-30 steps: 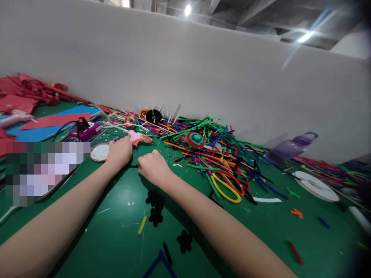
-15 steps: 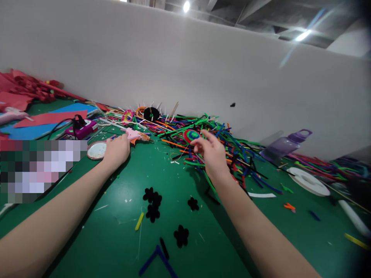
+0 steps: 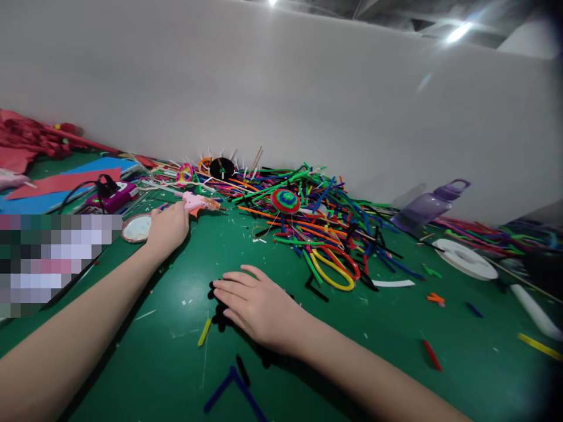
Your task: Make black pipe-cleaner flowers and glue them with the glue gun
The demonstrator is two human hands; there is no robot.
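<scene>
The left hand (image 3: 168, 231) grips a pink glue gun (image 3: 197, 203), tip toward the stems (image 3: 323, 189) heaped along the far edge of the tabletop (image 3: 171, 369) — if hot, a drip could stick to them. The right hand (image 3: 261, 306), fingers spread, partly covers black flower shapes (image 3: 220, 320) well in from that edge; a careless sweep — palm dragging — could scatter them.
</scene>
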